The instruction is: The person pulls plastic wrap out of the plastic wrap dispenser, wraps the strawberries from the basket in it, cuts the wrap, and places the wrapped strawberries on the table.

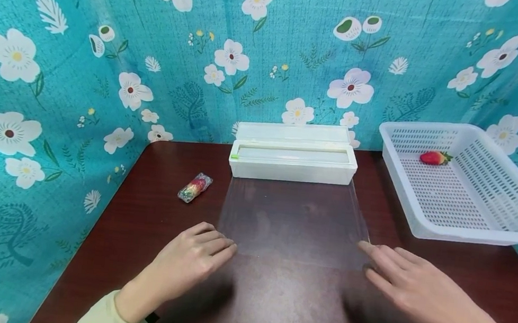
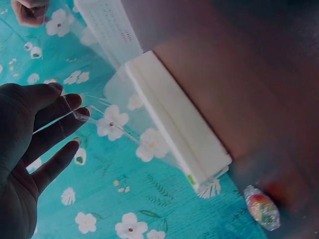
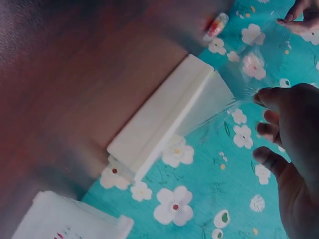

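A sheet of clear plastic wrap (image 1: 295, 219) stretches toward me from the white wrap dispenser (image 1: 292, 173), whose lid stands raised at the back. My left hand (image 1: 196, 253) pinches the sheet's near left corner between thumb and fingers; the film bunches at those fingertips in the left wrist view. At the opposite near corner, my right hand (image 1: 406, 279) pinches the film, its creases gathering at the thumb in the right wrist view. Between the two hands the sheet is held taut above the table. A plastic-wrapped strawberry (image 1: 195, 187) lies left of the dispenser.
On the right stands a white plastic basket (image 1: 399, 191) with slotted sides, holding one unwrapped strawberry (image 1: 434, 158). The dark wooden table (image 1: 147, 213) ends at a teal floral curtain (image 1: 197, 32) behind and to the sides.
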A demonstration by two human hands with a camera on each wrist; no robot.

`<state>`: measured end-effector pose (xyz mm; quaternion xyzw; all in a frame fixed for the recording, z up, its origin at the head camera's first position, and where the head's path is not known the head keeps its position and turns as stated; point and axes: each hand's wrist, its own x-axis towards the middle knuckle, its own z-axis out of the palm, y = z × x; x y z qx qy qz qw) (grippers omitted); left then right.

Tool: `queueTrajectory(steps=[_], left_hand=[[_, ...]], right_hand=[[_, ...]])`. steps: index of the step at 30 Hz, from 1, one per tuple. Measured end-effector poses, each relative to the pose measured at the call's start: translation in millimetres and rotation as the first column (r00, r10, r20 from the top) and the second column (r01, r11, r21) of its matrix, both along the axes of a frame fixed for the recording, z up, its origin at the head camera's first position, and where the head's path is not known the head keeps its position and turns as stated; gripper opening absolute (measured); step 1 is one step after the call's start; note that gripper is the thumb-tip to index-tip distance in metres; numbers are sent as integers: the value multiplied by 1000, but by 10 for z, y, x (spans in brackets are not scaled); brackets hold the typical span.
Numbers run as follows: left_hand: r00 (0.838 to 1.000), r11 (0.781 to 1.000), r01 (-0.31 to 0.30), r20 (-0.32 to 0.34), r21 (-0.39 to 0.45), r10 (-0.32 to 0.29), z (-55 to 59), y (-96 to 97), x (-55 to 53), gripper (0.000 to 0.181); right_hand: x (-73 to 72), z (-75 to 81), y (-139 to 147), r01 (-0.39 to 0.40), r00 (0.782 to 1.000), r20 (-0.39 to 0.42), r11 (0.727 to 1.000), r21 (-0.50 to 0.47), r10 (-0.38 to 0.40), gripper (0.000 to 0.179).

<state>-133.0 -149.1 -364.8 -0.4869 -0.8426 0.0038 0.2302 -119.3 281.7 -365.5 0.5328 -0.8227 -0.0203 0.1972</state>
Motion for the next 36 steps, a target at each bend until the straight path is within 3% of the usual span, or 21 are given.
queueTrajectory(steps=[2, 7, 11, 16, 20, 25, 32, 36], left_hand=[[1000, 1000, 5, -11, -20, -5, -50, 11, 0, 36], [999, 999, 16, -32, -51, -18, -194, 35, -10, 27], [999, 998, 21, -42, -64, -23, -333, 53, -31, 15], [998, 994, 23, -50, -106, -28, -541, 71, -80, 18], [999, 989, 16, -47, -146, -23, -679, 99, -113, 15], [1000, 984, -13, -6, -180, 12, -778, 139, -135, 9], [989, 970, -34, 130, -242, 68, -873, 159, -171, 14], [987, 970, -25, 149, -243, 63, -912, 160, -178, 10]], right_hand=[[-8, -72, -31, -3, 1000, 4, 1000, -23, 3, 62], [-38, -253, -92, 16, 1000, -2, 1000, 0, -16, 59], [-68, -420, -113, 24, 1000, -14, 1000, -9, -25, 52], [-117, -584, -153, 40, 999, -10, 998, -48, -40, 33], [-157, -722, -162, 54, 998, 11, 998, -24, -54, 25], [-201, -870, -171, 36, 999, 2, 999, -10, -36, 15], [-219, -1007, -179, 46, 999, -22, 999, -2, -46, 8], [-207, -1040, -181, 55, 998, -26, 998, -3, -55, 8]])
